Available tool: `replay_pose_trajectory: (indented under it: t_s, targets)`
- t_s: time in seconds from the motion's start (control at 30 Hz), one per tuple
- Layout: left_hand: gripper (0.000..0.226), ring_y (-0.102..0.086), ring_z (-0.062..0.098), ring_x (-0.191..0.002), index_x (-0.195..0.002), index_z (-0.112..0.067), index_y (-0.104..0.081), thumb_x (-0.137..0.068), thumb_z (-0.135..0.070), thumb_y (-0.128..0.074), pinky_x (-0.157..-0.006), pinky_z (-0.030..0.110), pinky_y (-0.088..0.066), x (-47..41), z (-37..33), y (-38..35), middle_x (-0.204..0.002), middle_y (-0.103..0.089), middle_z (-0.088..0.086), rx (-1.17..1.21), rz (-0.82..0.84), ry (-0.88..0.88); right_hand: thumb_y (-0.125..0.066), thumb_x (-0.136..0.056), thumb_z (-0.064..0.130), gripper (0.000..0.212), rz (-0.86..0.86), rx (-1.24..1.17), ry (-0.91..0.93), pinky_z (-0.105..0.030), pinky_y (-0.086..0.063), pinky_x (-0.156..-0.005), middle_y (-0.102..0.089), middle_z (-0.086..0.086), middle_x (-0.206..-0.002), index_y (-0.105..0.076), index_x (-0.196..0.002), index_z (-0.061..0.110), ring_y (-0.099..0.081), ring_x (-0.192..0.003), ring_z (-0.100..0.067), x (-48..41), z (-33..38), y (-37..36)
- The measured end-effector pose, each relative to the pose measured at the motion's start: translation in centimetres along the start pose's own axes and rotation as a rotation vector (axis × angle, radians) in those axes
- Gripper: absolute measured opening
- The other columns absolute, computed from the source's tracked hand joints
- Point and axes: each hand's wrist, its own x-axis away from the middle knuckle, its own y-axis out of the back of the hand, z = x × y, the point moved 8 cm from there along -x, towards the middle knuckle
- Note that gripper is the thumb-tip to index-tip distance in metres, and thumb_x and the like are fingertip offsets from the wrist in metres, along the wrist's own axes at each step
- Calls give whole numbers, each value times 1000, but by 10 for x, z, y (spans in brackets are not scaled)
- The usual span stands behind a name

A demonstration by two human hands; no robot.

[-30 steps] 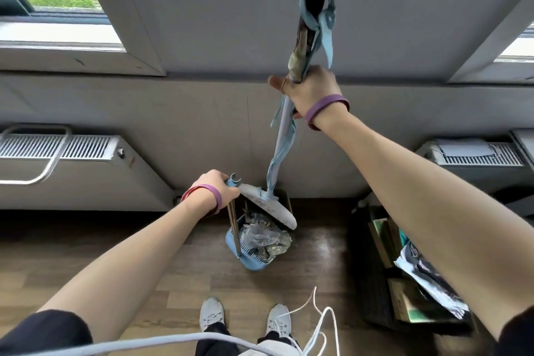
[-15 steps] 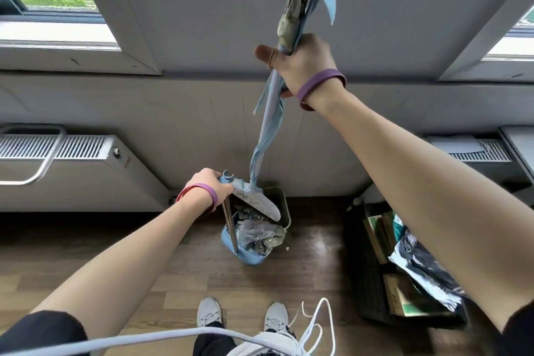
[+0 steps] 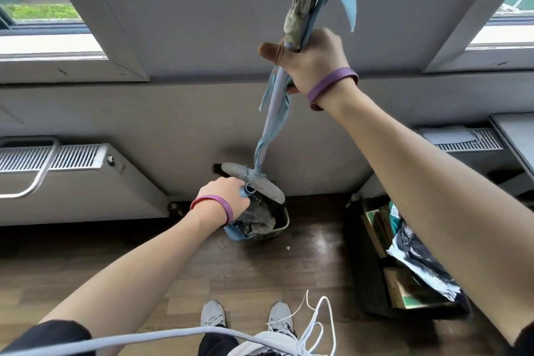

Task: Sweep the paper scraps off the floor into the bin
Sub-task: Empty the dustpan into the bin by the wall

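Note:
My right hand (image 3: 310, 66) grips the long broom handle (image 3: 274, 113), which is wrapped in blue cloth strips and held high. The grey broom head (image 3: 260, 183) hangs just above a small greenish bin (image 3: 284, 222) that stands by the wall. My left hand (image 3: 226, 196) grips the top of the blue dustpan's handle. The blue dustpan (image 3: 237, 233) is tilted against the bin's left rim. Crumpled paper scraps (image 3: 257, 218) fill the bin and the pan's mouth. One tiny scrap (image 3: 288, 248) lies on the wood floor to the right of the bin.
A white radiator (image 3: 72, 170) runs along the wall at the left, a second radiator (image 3: 465, 143) at the right. A dark crate (image 3: 372, 277) of papers and bags stands on the floor at the right. My shoes (image 3: 213, 313) and a white cable (image 3: 315, 324) are near the bottom edge.
My right hand lifted the broom, so its head rose and swung left above the bin. My left hand brought the dustpan closer in against the bin's rim.

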Motion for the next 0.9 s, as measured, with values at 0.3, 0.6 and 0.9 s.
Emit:
replay_pose_trajectory:
  t_s: [0.3,0.6,0.9]
  targets:
    - [22,-63,30,-97,-105,-20,-55,-91,-30,-41,-73,34,-43,30,-44,-62,-108,-66,5,-313,103,-248,-78,-66,53,55,-7,-34,-101,-49,-59,-68,-70,-16,-80,-66,-79,1,-69,-77,-33,20,-44,6]
    - [31,-61,33,-104,-126,-11,-47,-97,-13,-36,-69,36,-36,74,-58,-105,-120,-60,13,-621,246,-498,-80,-68,47,45,-1,-50,-161,-48,-58,-70,-71,-12,-78,-68,-76,5,-70,-76,-30,37,-73,1]
    - [27,-62,32,-102,-121,-9,-48,-95,-7,-40,-69,35,-38,89,-42,-91,-118,-61,13,-615,184,-528,-80,-70,46,30,-78,-26,-183,-49,-58,-71,-70,-8,-75,-63,-61,22,-70,-76,-28,65,-56,8]
